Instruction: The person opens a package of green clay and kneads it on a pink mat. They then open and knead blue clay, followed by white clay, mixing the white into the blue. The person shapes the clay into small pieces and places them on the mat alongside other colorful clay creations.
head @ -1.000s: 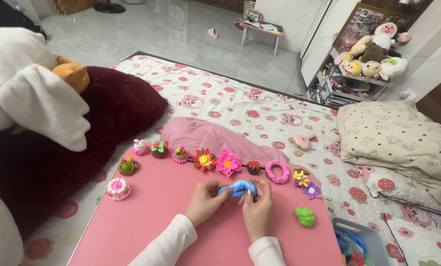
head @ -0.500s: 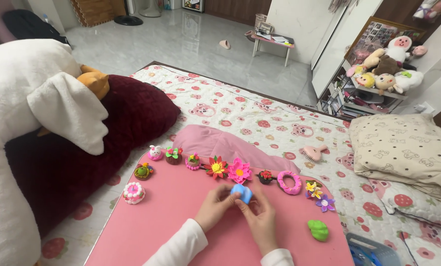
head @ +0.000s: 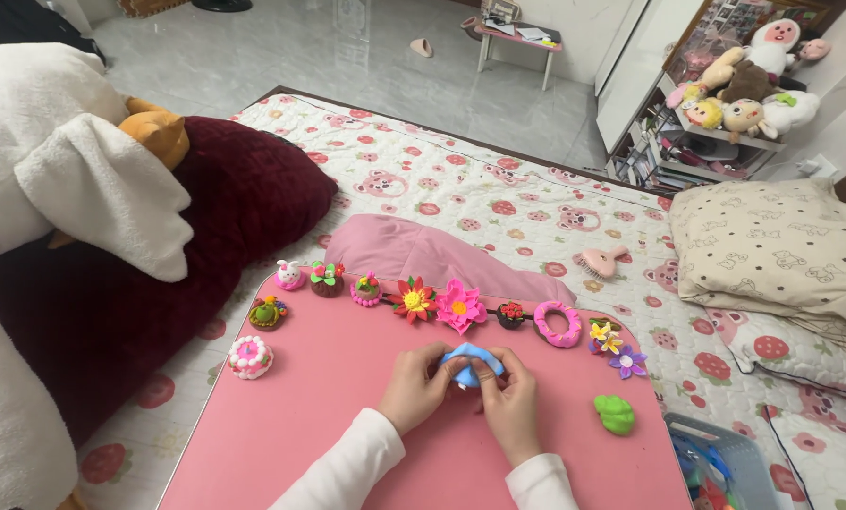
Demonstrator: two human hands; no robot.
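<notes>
On the pink table (head: 347,416), near its middle, left hand (head: 415,389) and right hand (head: 510,408) press together around a blue clay piece (head: 467,363). Earlier the piece looked longer, with more blue showing; now fingers cover most of it. Green clay lump (head: 615,414) lies right, apart. Blue box (head: 725,463) sits at the table's right edge; no labels can be made out.

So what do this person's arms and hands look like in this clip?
Both arms wear long white sleeves with plain cuffs ending at the wrists. The left hand and right hand are bare: no gloves, and no rings, watch or bracelets that I can make out at this size.
</notes>
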